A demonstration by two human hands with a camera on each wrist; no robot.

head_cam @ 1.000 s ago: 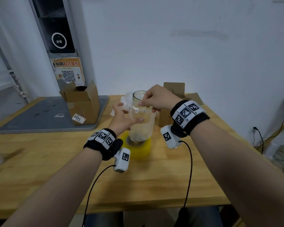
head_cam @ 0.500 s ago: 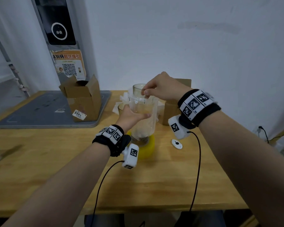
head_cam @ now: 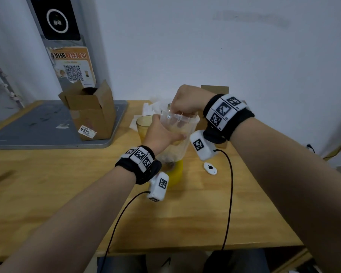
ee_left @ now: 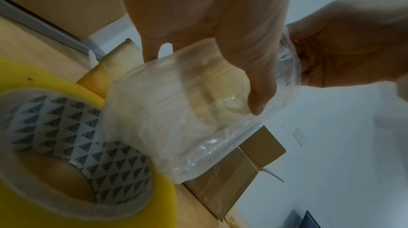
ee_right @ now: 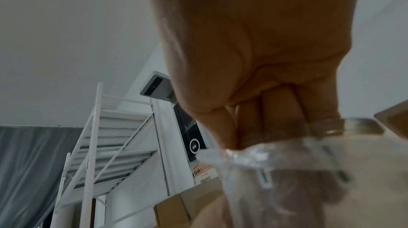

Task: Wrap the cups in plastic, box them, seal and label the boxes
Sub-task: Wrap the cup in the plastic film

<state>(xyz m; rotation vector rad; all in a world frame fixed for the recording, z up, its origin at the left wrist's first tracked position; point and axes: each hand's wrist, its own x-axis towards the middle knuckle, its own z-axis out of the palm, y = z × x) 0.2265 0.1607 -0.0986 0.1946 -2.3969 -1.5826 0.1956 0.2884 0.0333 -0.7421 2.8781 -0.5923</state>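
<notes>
Plastic bag (head_cam: 177,134) between left-hand and right-hand fingers (head_cam: 177,112).

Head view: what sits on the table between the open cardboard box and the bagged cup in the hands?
An amber cup stands there, unwrapped, just left of the left hand, with white sheets lying behind it.
</notes>
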